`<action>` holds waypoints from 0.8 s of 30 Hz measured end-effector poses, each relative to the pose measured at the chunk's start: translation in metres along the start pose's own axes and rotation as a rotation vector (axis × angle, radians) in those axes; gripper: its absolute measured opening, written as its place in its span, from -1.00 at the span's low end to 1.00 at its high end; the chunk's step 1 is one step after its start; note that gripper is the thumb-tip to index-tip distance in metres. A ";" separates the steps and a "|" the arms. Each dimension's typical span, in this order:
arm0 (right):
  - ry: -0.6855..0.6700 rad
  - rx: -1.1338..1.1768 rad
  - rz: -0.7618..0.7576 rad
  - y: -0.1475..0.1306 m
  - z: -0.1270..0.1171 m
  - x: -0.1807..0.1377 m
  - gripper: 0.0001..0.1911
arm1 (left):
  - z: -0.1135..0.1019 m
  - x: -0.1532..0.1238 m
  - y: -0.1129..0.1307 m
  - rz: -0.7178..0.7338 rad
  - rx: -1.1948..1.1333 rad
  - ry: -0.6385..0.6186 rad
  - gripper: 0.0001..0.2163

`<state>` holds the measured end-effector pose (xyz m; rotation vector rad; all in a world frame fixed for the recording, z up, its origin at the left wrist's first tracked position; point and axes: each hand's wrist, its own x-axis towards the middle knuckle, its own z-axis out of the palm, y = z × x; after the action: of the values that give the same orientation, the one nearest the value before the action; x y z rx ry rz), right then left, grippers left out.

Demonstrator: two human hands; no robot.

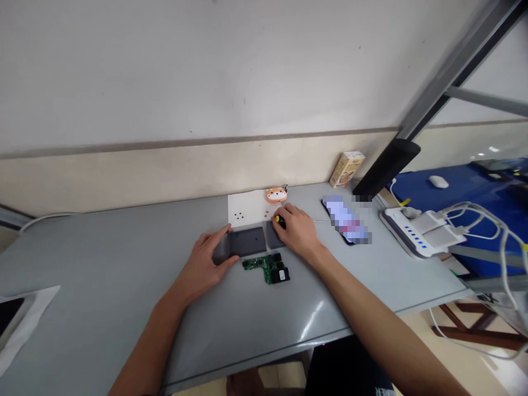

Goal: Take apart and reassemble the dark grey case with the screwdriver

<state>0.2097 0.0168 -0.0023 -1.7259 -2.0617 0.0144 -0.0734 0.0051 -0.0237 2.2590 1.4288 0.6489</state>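
Observation:
My left hand (pixel 206 259) is closed around the left end of a shallow dark grey plastic casing half (pixel 247 242) lying on the desk. A second dark grey casing piece (pixel 274 236) lies just right of it, partly under my right hand (pixel 299 228). That hand is curled around a screwdriver (pixel 280 221) with a black and yellow handle; its thin shaft points right. In front of the casings lies a green circuit board (pixel 266 267) with black parts. Behind them, several small dark screws (pixel 238 215) sit on a white sheet of paper (pixel 251 203).
An orange animal-faced case (pixel 276 194) rests at the paper's back edge. Rightward are a phone (pixel 346 220) with a lit screen, a small carton (pixel 346 169), a black cylinder (pixel 385 168) and a white power strip (pixel 412 234) with cables. Another sheet (pixel 41 308) lies far left.

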 end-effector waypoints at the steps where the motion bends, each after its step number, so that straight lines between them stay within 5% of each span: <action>1: 0.002 0.005 0.001 0.000 0.000 0.000 -0.73 | 0.000 0.000 0.000 -0.004 0.002 0.002 -0.31; 24: 0.036 0.092 -0.028 0.004 0.002 0.001 -0.77 | -0.001 0.001 -0.001 -0.013 0.007 -0.012 -0.30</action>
<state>0.2128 0.0193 -0.0050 -1.6312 -2.0269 0.0681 -0.0739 0.0064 -0.0232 2.2535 1.4417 0.6262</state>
